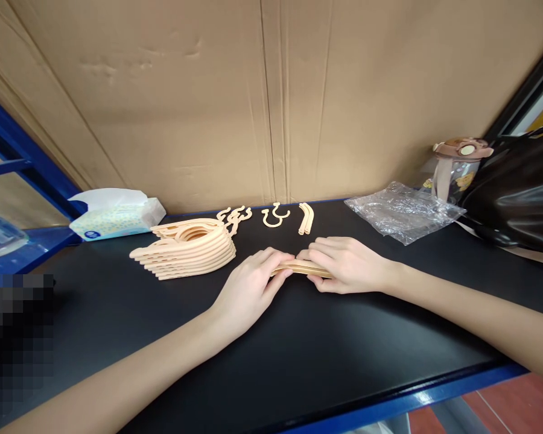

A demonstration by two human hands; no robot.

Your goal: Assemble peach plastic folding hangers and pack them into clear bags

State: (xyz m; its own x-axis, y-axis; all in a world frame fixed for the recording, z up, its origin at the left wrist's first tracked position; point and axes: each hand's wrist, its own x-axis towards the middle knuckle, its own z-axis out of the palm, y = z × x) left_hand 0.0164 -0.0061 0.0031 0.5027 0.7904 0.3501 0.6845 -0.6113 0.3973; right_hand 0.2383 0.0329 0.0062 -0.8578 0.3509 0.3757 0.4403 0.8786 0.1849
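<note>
Low over the black tabletop, my left hand (251,283) and my right hand (350,265) pinch opposite ends of a slim, slightly curved beige plastic hanger piece (301,266). Fingers lie on its far side and thumbs on its near side, hiding both ends. Left of my hands lies a neat stack of beige hanger parts (194,260). Beyond it are several loose beige hooks (236,216), and two more hooks (271,222) lie nearer the middle. A few curved beige strips (306,218) rest side by side just past my right hand.
A tissue pack (115,218) sits at the back left. Crumpled clear plastic wrap (405,211) lies at the back right, before a drinking bottle (461,169) and a black bag (520,193). Cardboard (185,108) walls the back; a blue edge (416,401) borders the black table (262,367).
</note>
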